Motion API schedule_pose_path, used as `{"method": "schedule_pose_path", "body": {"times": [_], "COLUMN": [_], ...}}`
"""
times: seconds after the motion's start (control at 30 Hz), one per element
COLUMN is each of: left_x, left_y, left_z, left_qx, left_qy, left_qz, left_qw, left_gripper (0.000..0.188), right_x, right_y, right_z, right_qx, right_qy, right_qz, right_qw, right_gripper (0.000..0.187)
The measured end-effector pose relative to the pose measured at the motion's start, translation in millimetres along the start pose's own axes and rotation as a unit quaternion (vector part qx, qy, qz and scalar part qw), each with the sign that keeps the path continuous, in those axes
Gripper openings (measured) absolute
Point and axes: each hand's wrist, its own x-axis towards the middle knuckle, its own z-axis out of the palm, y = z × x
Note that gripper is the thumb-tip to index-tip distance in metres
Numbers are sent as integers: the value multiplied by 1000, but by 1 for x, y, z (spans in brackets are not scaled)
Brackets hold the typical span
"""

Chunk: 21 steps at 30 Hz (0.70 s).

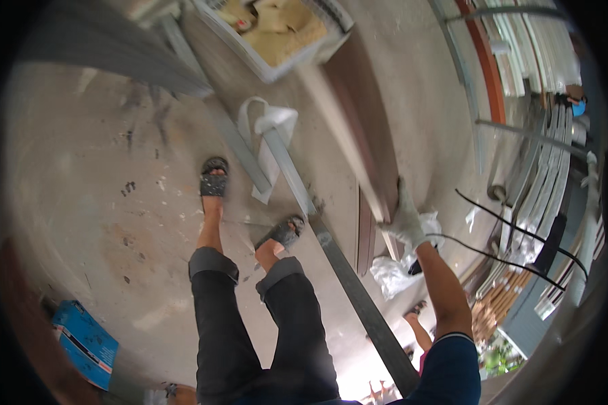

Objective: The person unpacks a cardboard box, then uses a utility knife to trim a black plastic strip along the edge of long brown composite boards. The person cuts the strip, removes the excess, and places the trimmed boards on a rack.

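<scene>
My right hand (405, 224), in a pale work glove, is closed around the near end of a long brown board (365, 115) with a lighter edge. The board reaches away toward the top, and motion blurs its far part. A narrow brown strip (365, 233) lies on the floor just left of the hand. Crumpled clear plastic (393, 275) lies below the glove. My left hand does not show.
Grey metal bars (358, 283) cross the floor beside my feet, with white wrapping (277, 121). A tray of yellowish pieces (277, 30) is at the top. A blue box (85, 344) lies lower left. Racked lengths (520, 47) and black cables (500, 219) are right; another person's leg (420, 331) shows below.
</scene>
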Motion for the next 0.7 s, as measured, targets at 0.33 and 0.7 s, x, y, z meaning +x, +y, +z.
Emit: {"method": "schedule_pose_path", "body": {"times": [0.33,0.7], "left_x": [-273,-354], "left_y": [16,17], "left_z": [-131,-351], "left_qx": [-454,-920], "left_qy": [-147,80], "left_qz": [48,10], "left_qw": [878,383], "left_gripper": [126,80], "right_x": [-93,-216], "right_y": [-205,-615], "right_z": [-61,-107], "right_qx": [-228,-103], "right_qy": [-43,43], "right_qz": [-200,-397], "right_qw": [952,911], "right_gripper": [124,107]}}
